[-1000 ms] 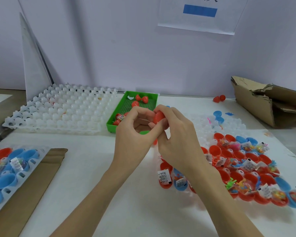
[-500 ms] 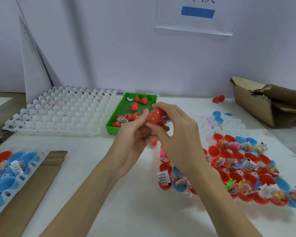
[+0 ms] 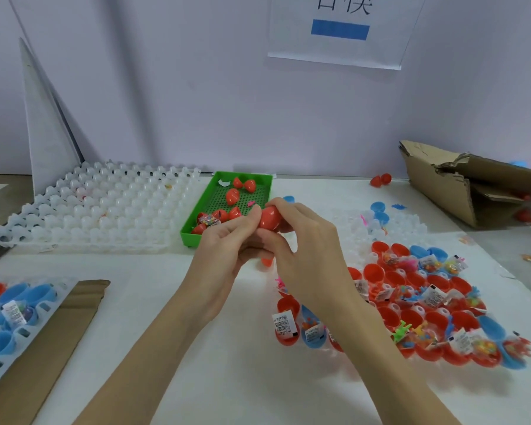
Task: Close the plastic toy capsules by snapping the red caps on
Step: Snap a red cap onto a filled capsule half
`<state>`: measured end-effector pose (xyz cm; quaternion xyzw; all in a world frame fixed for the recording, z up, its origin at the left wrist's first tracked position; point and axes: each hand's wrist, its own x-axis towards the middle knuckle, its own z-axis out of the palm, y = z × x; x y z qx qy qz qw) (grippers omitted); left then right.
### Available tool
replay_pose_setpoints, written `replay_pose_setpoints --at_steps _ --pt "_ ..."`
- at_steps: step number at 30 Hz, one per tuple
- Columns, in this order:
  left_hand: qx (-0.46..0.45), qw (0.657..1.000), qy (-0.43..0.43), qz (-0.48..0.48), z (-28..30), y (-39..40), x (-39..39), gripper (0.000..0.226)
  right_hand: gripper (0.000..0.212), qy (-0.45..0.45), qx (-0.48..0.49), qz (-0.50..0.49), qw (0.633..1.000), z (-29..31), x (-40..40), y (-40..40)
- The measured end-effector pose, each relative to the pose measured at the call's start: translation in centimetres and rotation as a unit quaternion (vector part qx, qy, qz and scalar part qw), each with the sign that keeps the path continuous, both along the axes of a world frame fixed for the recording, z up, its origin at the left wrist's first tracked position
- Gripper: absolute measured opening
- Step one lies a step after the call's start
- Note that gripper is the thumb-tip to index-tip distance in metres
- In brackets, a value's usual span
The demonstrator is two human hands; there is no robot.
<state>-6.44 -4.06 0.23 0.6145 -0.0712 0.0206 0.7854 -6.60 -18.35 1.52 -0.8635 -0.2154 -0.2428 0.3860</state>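
Both hands meet above the middle of the white table, holding one red capsule between them. My right hand wraps its fingers and thumb round the capsule from the right. My left hand pinches its left end with thumb and fingertips. The capsule looks closed, its seam partly hidden by fingers. To the right, a clear tray holds several open red and blue capsule halves filled with small toys and labelled packets. A green basket behind my hands holds several closed red capsules.
An empty white cell tray lies at the back left. A second tray with blue and red halves sits on cardboard at the left edge. A torn cardboard box stands at the back right. Two loose red pieces lie near the wall.
The hands have come together round the red capsule and lifted it slightly up and back toward the green basket. A second ago the left fingers were spread wider round it.
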Motion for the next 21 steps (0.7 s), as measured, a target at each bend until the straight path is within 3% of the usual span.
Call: replay_pose_setpoints --at_steps 2,5,7,8,9,11,12,14,17,19,21 --pt "0.045 0.999 -0.007 0.017 -0.2 -0.2 0.1 0.052 0.024 0.025 -0.018 0.006 1.0 0.2 0.2 -0.3" --pt "0.037 0.998 -0.002 0.048 -0.1 -0.6 0.1 0.056 0.021 0.076 -0.012 -0.018 0.997 0.9 0.6 -1.4" --pt "0.008 0.997 0.002 0.078 0.0 -0.3 0.2 0.056 0.035 0.182 0.137 -0.038 0.973 2.0 1.4 -2.8" --pt "-0.009 0.996 0.006 0.091 0.2 0.0 0.3 0.055 0.043 0.253 0.272 -0.026 0.928 2.9 2.4 -4.0" --pt "-0.023 0.994 0.01 0.102 0.2 0.3 0.4 0.055 0.05 0.308 0.41 0.012 0.858 4.1 3.8 -5.5" --pt "-0.038 0.992 0.018 0.12 0.2 0.7 0.5 0.055 0.061 0.33 0.604 0.093 0.72 7.4 7.0 -9.4" --pt "-0.039 0.991 0.023 0.125 0.1 0.8 0.5 0.055 0.065 0.309 0.65 0.096 0.688 9.1 8.6 -11.6" --pt "-0.037 0.991 0.032 0.128 0.0 0.8 0.6 0.055 0.078 0.282 0.652 0.04 0.703 11.6 11.0 -15.4" --pt "-0.032 0.99 0.038 0.129 0.1 0.9 0.7 0.053 0.091 0.325 0.508 -0.072 0.795 10.9 12.8 -18.3" --pt "-0.034 0.991 0.036 0.127 0.1 0.9 0.8 0.052 0.074 0.347 0.35 -0.121 0.862 8.8 12.6 -18.9" --pt "-0.032 0.991 0.035 0.128 0.0 0.7 0.7 0.051 0.04 0.327 0.148 -0.146 0.922 6.2 11.8 -19.0"
